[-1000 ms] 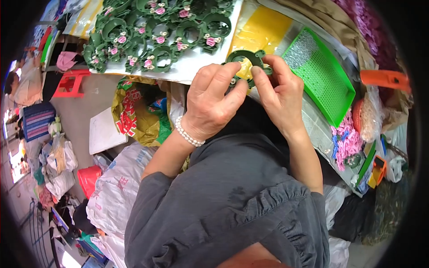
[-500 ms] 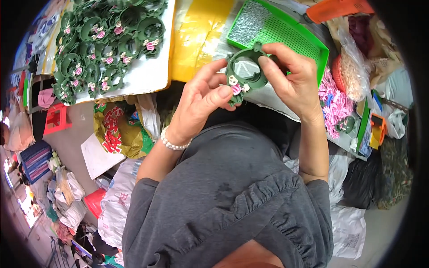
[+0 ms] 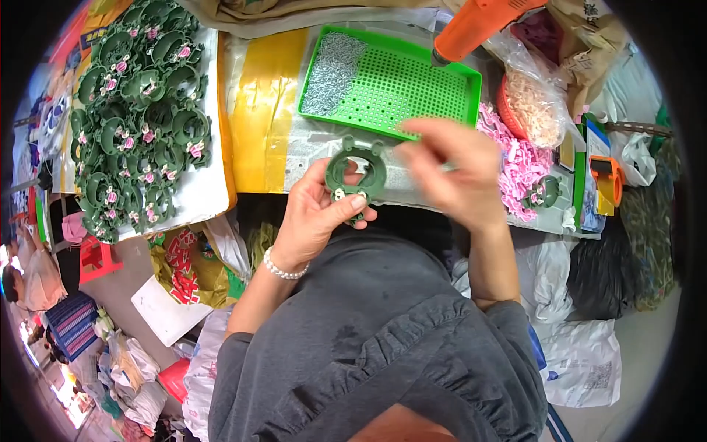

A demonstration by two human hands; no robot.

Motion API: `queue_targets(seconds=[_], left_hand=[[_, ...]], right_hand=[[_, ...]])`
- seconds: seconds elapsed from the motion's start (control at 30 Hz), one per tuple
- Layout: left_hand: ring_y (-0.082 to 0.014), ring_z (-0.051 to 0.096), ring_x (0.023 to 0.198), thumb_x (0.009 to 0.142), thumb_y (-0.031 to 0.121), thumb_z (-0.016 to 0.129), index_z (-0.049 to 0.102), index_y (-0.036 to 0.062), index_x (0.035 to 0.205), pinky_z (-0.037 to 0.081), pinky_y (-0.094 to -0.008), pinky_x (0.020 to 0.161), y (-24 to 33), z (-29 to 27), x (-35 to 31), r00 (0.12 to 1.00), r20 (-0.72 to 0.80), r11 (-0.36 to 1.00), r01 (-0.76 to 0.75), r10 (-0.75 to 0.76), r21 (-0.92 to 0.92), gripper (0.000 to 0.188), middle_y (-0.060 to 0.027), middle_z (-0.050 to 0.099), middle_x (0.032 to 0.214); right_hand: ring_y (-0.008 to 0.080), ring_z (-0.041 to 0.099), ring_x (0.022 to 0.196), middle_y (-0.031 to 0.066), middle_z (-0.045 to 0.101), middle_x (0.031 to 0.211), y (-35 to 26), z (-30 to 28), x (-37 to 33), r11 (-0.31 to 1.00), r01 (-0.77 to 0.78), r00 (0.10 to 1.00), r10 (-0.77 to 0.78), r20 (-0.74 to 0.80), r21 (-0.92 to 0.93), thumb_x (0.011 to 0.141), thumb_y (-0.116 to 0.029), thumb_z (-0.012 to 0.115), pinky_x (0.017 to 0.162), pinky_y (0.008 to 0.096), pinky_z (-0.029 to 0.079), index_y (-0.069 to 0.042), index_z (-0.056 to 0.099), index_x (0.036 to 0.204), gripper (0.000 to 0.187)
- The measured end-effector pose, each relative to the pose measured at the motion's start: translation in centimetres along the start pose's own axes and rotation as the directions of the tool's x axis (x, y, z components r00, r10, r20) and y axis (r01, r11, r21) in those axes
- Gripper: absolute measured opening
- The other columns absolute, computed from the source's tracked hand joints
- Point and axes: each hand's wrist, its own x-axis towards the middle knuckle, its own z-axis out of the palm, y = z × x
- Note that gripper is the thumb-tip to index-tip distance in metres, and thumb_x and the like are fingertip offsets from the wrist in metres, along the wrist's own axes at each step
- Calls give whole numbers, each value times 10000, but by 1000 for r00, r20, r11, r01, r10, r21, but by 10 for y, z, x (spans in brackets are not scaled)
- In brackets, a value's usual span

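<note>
My left hand grips a dark green plastic ring with small ears on top and pale bits at its lower edge, holding it upright over the table's near edge. My right hand is blurred just right of the ring, apart from it, with its fingers loosely bent; whether they pinch anything small I cannot tell. Behind the hands lies a bright green perforated tray with a heap of small silver metal parts in its left end.
A pile of several finished green rings with pink flowers covers a white sheet at the left. An orange tool rests at the tray's far corner. Pink plastic pieces, a bagged red basket and one more green ring lie right.
My right hand has let go of the green ring and pulled away to the right. My left hand still holds the ring, now lower in view, as the camera tilted.
</note>
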Motion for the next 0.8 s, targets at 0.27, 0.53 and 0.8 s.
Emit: queue_targets(seconds=[0.27,0.53,0.8], left_hand=[[-214,642,739,835,29,599,441,33,1091,536,-274,585,-5,-1,23,995,-92,995,19,-28,-97,301,-98,572,991],[-213,638,762,842,50,594,411,55,1113,531,-289,622,-8,10,32,995,-96,993,19,-30,-121,327,-128,575,1027],[-259,630,835,798,126,575,413,87,1130,523,-342,691,-2,5,34,998,62,971,23,-8,-240,372,-190,543,1115]], right_hand=[[259,596,971,226,577,1068,36,-57,59,992,13,833,60,-549,127,819,-161,618,830,352,489,53,442,1144,427],[125,566,831,55,564,970,52,-29,78,901,-7,858,228,-461,433,767,-23,665,760,266,465,-6,475,1152,429],[148,586,684,123,579,922,35,-15,69,766,-2,873,315,-373,643,793,-95,570,649,260,479,17,494,1064,302]])
